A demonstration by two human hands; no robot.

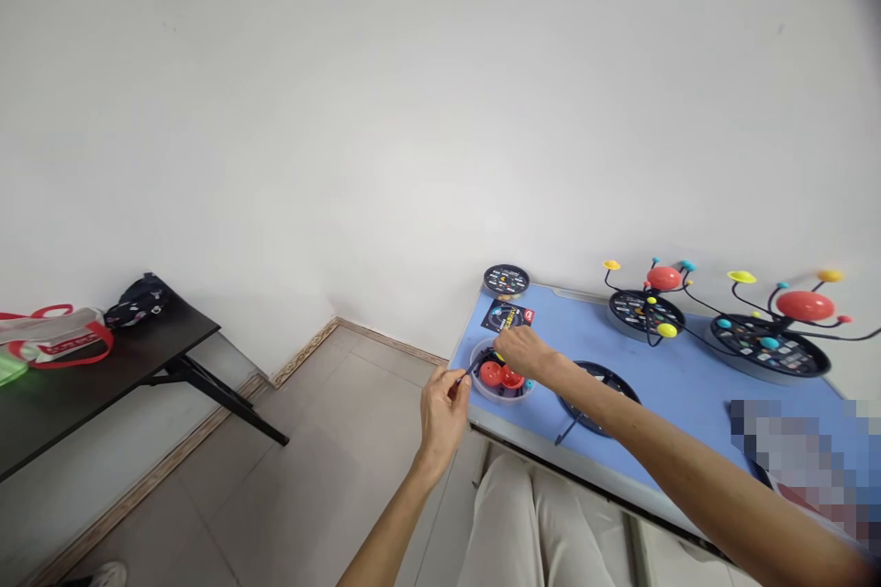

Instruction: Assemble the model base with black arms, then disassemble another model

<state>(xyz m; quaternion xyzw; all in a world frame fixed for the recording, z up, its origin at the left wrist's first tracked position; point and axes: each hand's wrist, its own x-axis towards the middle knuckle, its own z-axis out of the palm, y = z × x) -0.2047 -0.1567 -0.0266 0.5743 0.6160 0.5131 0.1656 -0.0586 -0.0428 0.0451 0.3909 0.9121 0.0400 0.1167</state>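
Counter (681,376): blue top; carries everything being handled, bowl near its left end, probably for easy reach by both hands.
Ball models (805,306) (664,278): two, upright at far right, likely parked off the work area, maybe as reference.
Dark round base (623,382): right of bowl, partly under right forearm; black arm (568,430) sticks out toward the near edge.
Right hand (524,350): over bowl, fingers down at its contents; can't tell whether grip is pinching anything.
Left hand (444,408): grip pinching thin dark rod (469,374) at bowl's left rim, probably held there for control.
Bowl (506,398): clear, shallow; holds red half-balls (491,374), black pieces, small blue piece (529,384). Likely keeps loose parts together.
Printed card (507,315): flat, behind bowl.
Small round dish (507,280): behind card, printed inside.
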